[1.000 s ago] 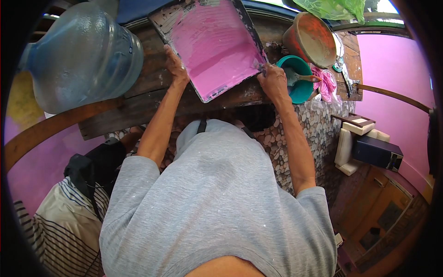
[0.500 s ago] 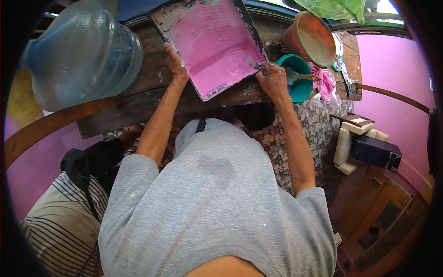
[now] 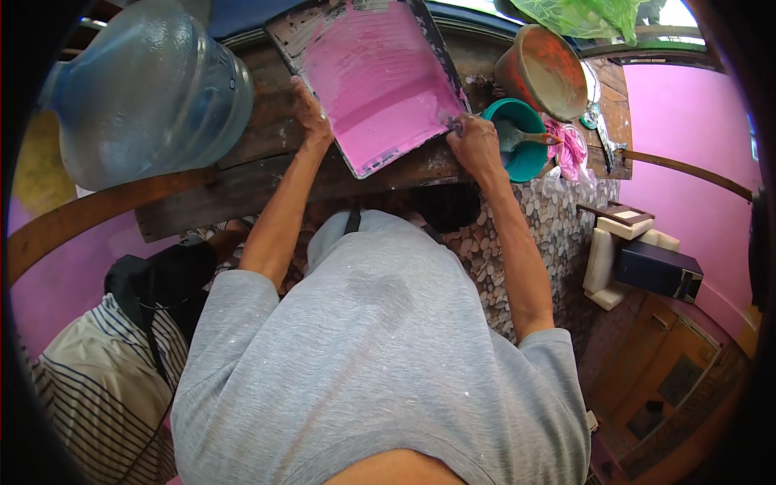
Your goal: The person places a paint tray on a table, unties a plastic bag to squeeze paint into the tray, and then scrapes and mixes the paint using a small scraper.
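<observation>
A black-rimmed tray point(image 3: 388, 89) of pink paint lies tilted on the wooden table. My left hand point(image 3: 312, 115) grips its left edge, with some fingers hidden at the rim. At the tray's lower right corner, my right hand point(image 3: 477, 145) is closed around a small dark-handled tool point(image 3: 455, 124), whose working end is hard to make out against the paint. Just right of that hand is a teal bucket point(image 3: 529, 162) with a paint-smeared brush point(image 3: 540, 137) in it.
A large clear water bottle point(image 3: 153, 97) is at left. An orange-stained bucket point(image 3: 517, 69), pink plastic point(image 3: 572, 149) and a green bag point(image 3: 578, 16) are at right. A person in striped clothing point(image 3: 101, 364) is at lower left. A dark box point(image 3: 659, 268) sits beyond the pebble-patterned floor point(image 3: 525, 218).
The tool in my right hand moved out over the paint, then back toward the tray's right edge. My left hand stays at the tray. The person at lower left has shifted slightly.
</observation>
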A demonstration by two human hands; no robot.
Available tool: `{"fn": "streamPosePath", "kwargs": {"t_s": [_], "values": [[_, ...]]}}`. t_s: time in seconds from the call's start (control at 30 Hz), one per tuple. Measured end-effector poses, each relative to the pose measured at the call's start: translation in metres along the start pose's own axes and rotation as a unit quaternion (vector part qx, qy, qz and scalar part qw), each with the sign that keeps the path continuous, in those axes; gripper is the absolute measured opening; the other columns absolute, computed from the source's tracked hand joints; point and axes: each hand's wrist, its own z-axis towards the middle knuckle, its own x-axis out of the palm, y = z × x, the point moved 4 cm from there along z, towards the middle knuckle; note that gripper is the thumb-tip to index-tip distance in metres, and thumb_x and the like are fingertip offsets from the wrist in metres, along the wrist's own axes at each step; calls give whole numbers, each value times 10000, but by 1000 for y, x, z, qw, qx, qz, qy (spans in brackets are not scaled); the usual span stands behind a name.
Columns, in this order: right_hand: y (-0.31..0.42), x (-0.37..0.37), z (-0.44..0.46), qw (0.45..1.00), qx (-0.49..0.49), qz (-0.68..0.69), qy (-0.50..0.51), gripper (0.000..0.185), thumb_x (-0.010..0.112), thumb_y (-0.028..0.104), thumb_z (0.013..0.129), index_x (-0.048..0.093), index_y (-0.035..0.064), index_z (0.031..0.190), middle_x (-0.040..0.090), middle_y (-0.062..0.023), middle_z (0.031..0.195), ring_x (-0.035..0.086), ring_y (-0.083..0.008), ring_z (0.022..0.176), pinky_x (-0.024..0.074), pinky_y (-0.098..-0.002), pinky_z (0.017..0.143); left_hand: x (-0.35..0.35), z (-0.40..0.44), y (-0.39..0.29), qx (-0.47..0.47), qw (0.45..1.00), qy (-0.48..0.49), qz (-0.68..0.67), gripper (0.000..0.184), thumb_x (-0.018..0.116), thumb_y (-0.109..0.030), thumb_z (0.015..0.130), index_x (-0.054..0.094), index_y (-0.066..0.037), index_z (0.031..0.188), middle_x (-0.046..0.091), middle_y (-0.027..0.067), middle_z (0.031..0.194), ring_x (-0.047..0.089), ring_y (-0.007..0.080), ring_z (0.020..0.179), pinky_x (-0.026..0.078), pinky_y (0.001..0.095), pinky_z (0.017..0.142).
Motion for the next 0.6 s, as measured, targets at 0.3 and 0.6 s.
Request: {"fn": "streamPosePath", "kwargs": {"t_s": [0.3,0.6], "values": [[11,5,-6,999,-18,39,-4,303,620,163,716,657,-9,962,637,-250,869,624,-385,849,486,-441,792,-4,3,6,-12,1000,-18,-17,642,358,-533,952,469,34,1233,553,121,1156,551,214,1007,451,320,877],[26,13,-17,998,-19,54,-3,251,613,170,714,633,-29,865,635,-235,808,628,-392,805,493,-444,766,-2,1,3,8,1000,-6,1,639,332,-523,963,469,42,1230,557,123,1151,547,207,1023,446,313,885]]}}
